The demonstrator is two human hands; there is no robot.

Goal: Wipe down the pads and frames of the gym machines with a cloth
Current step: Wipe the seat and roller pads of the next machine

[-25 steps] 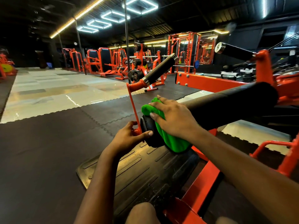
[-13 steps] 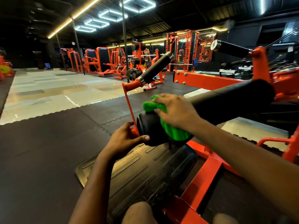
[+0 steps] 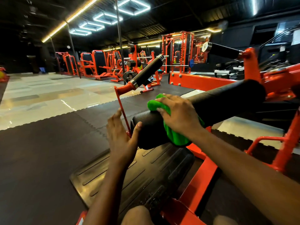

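On pad (image 3: 227,101), cloth (image 3: 173,135) under right hand (image 3: 180,116); at pad's left end, left hand (image 3: 120,138); below, footplate (image 3: 100,174); behind, handle (image 3: 147,70), farther machines (image 3: 97,64).

My right hand (image 3: 180,114) covers the middle of the green cloth (image 3: 175,135), whose lower end wraps out of sight under the roller pad (image 3: 227,101). The bottom edge cuts off my knees (image 3: 138,215). The far machines (image 3: 97,64) are too small to tell apart.
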